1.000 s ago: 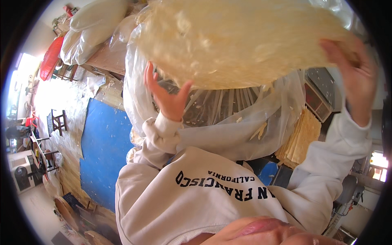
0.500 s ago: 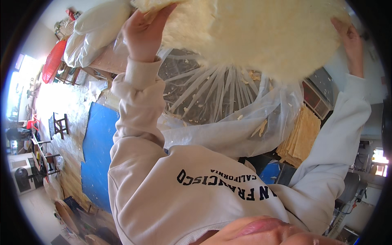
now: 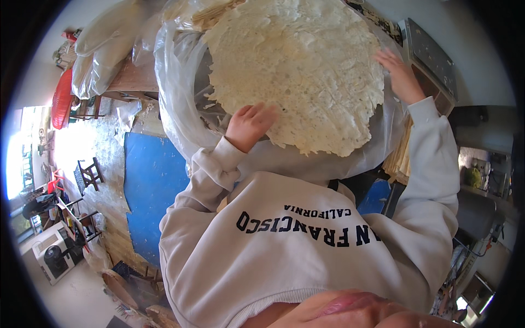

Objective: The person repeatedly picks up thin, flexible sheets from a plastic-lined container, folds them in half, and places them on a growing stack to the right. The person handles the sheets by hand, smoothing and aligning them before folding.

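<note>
A large pale round sheet (image 3: 295, 71), thin, mottled and ragged at the edge, lies flat over a round container lined with clear crumpled plastic (image 3: 172, 82). My left hand (image 3: 250, 123) is at the sheet's near left edge, palm down, fingers loosely apart and slightly blurred, holding nothing that I can see. My right hand (image 3: 399, 74) is beside the sheet's right edge with its fingers spread and holding nothing; whether the fingertips touch it is unclear. A stack of yellowish sheets (image 3: 398, 161) stands just right of the plastic, partly behind my right sleeve.
White plastic-wrapped bundles (image 3: 98, 49) lie on a wooden surface (image 3: 131, 76) at upper left, near a red rounded object (image 3: 62, 98). A blue board (image 3: 142, 186) is on the floor at left, with stools (image 3: 87, 175) beyond. A grey metal unit (image 3: 432, 52) stands at upper right.
The sheet, held up in both hands half a second ago, now lies flat on the container. Both hands have let go, the left moving down and right, the right moving left and slightly down.
</note>
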Demonstrator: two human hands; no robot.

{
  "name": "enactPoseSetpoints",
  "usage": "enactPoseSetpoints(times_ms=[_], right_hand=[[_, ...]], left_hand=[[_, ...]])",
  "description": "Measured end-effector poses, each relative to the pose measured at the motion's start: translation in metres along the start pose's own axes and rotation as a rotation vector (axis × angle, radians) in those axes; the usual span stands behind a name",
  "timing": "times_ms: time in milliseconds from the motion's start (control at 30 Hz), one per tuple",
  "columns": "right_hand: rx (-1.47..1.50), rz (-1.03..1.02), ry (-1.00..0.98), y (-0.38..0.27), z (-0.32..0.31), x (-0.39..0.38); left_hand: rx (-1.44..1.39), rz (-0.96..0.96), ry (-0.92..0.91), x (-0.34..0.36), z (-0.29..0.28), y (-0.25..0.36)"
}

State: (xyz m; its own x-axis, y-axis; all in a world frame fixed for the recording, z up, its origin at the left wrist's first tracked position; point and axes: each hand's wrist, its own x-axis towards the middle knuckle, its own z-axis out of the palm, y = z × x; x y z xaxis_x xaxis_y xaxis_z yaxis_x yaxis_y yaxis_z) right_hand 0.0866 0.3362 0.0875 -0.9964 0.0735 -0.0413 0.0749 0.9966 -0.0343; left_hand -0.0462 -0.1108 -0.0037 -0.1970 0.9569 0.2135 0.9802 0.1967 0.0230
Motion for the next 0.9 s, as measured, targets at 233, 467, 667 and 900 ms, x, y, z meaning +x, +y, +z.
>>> enactPoseSetpoints(times_ms=[233,467,667,900], right_hand=[[0.038,-0.154,-0.218,-0.061,0.026,-0.044],[0.112,-0.274,-0.146,-0.038,0.041,-0.053],[0.769,0.022,-0.091,-0.019,0.044,-0.053],[0.822,0.446,0.087,-0.008,0.079,0.001]], left_hand=[[0.150,-0.277,0.067,-0.019,0.012,-0.049],[-0.265,-0.172,-0.052,-0.034,-0.011,-0.091],[-1.008,-0.529,-0.113,-0.040,-0.025,-0.105],[-0.835,-0.891,0.166,-0.007,0.024,-0.129]])
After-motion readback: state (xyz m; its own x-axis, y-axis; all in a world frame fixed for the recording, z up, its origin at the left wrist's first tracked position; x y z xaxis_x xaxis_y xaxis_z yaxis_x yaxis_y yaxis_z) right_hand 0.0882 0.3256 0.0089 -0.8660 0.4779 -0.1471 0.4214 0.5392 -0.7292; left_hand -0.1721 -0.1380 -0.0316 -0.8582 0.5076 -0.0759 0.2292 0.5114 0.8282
